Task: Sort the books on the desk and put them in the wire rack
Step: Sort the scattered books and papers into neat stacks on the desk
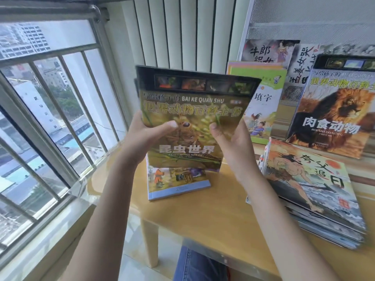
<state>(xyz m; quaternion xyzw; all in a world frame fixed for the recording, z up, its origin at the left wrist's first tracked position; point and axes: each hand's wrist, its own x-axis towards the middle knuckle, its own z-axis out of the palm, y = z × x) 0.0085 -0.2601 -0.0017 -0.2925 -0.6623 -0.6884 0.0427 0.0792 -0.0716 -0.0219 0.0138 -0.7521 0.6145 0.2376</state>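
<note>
Nearest, a knee in blue denim (194, 264) shows under the edge of the pale wooden desk (203, 220), whose top is smooth and glossy. Above it both hands hold one glossy insect book (192, 118) upright off the desk: the left hand (142, 134) grips its left edge, thumb pressed flat across the cover, and the right hand (229, 142) grips the right edge, thumb on the cover too. The cover reads "BAI KE QUAN SHU" and "昆虫世界", with a strip of small photos along the black top. Just below the grip a thin paperback (178, 183) lies flat on the desk. Right of the right hand sits a thick stack (316, 199) of slim picture books, the top one marked "夸父追日". Beyond the grip, books stand in the white mesh rack (304, 21): a lion book (334, 110) reading "肉食动物", and a green one (263, 104) reading "填字". Left of the hands is a barred window (50, 98) over city roofs, with ribbed white panelling (182, 31) behind.
</note>
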